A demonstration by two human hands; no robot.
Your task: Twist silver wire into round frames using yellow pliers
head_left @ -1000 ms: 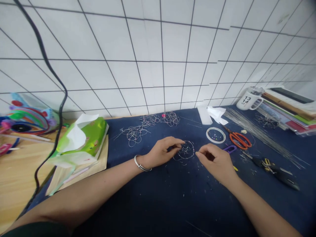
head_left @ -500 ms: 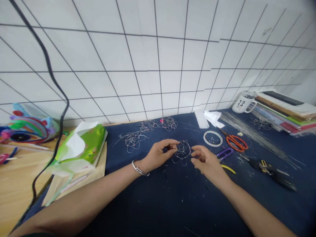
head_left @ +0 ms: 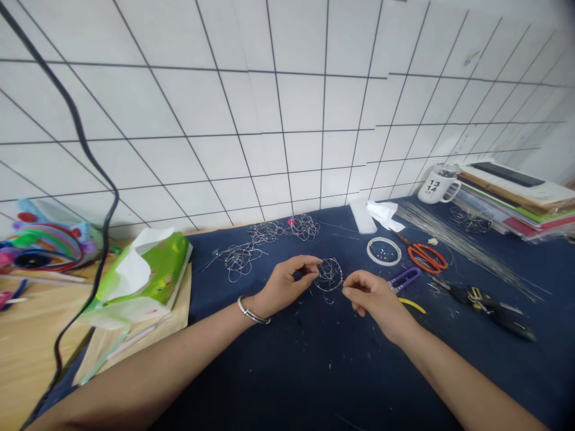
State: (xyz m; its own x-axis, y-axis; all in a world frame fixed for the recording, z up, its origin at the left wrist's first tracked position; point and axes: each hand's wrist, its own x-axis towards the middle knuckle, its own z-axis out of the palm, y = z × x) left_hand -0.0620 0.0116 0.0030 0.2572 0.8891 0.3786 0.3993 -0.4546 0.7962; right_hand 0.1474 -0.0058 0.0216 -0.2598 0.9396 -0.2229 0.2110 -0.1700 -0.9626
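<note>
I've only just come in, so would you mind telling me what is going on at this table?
A person is handling a beaded wire ring above a dark blue cloth. The left hand pinches its left side, and the fingers of the right hand are at its right edge. More looped wire pieces lie beyond the left hand. To the right are a round dish of beads, orange-handled scissors and a bundle of straight wires.
</note>
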